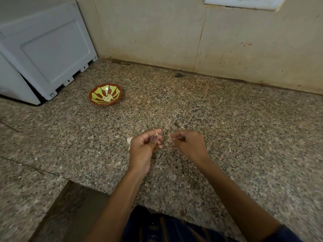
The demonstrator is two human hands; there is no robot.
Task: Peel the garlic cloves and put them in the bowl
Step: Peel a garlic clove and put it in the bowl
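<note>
Left hand (146, 145) pinches a garlic clove (156, 136) over the near granite counter (227, 119). Right hand (187, 143) fingers curled, contents unclear. Red-green bowl (105, 94) far left holds peeled cloves (108, 98).

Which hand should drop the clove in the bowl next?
Left, probably. The left hand already pinches the clove, and the bowl sits up and to its left on the counter. The right hand is farther from the bowl and would have to cross over.
</note>
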